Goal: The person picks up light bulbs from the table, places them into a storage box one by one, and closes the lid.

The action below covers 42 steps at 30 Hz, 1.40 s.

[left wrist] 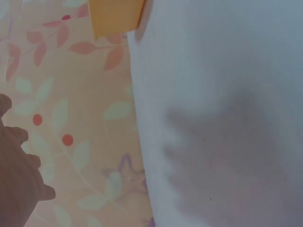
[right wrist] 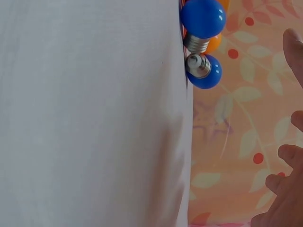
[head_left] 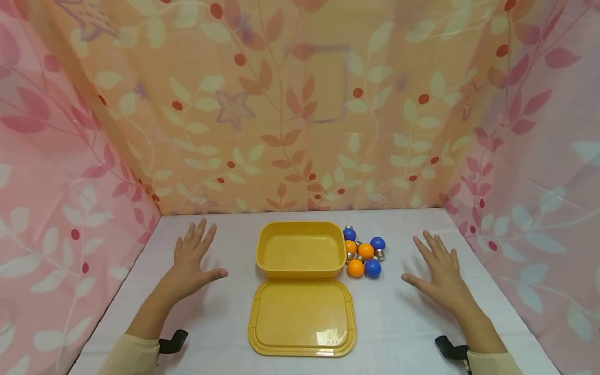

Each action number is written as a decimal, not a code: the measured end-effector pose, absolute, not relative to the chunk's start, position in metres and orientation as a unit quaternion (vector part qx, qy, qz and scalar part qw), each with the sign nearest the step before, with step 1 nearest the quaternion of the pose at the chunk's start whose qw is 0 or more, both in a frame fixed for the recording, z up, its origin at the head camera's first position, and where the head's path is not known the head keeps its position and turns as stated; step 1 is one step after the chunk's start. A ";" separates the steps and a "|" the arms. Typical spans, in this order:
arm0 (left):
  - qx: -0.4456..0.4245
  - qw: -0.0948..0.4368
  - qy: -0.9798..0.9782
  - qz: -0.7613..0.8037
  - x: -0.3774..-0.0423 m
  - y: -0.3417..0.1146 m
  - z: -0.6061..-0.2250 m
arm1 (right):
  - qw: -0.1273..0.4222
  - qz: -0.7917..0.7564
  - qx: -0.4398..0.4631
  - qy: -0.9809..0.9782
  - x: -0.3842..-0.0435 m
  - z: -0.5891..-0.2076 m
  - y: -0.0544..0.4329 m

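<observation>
My left hand (head_left: 189, 268) is held with spread fingers over the left part of the table, apart from everything. On the right side my right hand (head_left: 440, 273) is spread in the same way, holding nothing. Between them stands a yellow rectangular container (head_left: 300, 273), its top uncovered. Its yellow lid (head_left: 300, 317) lies flat just in front of it. Small light bulbs cluster against the container's right side: several in orange (head_left: 355, 268) and several in blue (head_left: 372, 269), with metal screw bases. The right wrist view shows a blue bulb (right wrist: 203, 19) closer up.
A white cloth (head_left: 389, 323) covers the table. Patterned fabric walls enclose it: an orange one (head_left: 281, 104) behind, pink ones at the left (head_left: 56, 208) and right (head_left: 539, 208). Each wrist wears a black camera mount, one left (head_left: 173, 341) and one right (head_left: 451, 348).
</observation>
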<state>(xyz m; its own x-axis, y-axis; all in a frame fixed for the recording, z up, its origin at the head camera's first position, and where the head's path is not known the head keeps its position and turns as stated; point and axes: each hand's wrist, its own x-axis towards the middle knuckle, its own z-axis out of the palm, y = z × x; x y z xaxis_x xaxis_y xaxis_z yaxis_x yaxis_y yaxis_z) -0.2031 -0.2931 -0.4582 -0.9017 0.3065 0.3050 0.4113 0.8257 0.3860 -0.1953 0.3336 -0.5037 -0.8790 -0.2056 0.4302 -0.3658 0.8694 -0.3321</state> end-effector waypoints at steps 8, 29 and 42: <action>-0.194 0.096 -0.937 -0.273 -0.210 -0.280 -0.460 | 0.203 0.233 0.159 -0.938 -0.196 -0.508 0.329; -0.199 0.047 -0.900 -0.386 -0.224 -0.251 -0.476 | 0.175 0.285 0.154 -0.930 -0.201 -0.511 0.316; -0.169 0.002 -0.891 -0.421 -0.233 -0.231 -0.488 | 0.162 0.315 0.158 -0.922 -0.209 -0.509 0.304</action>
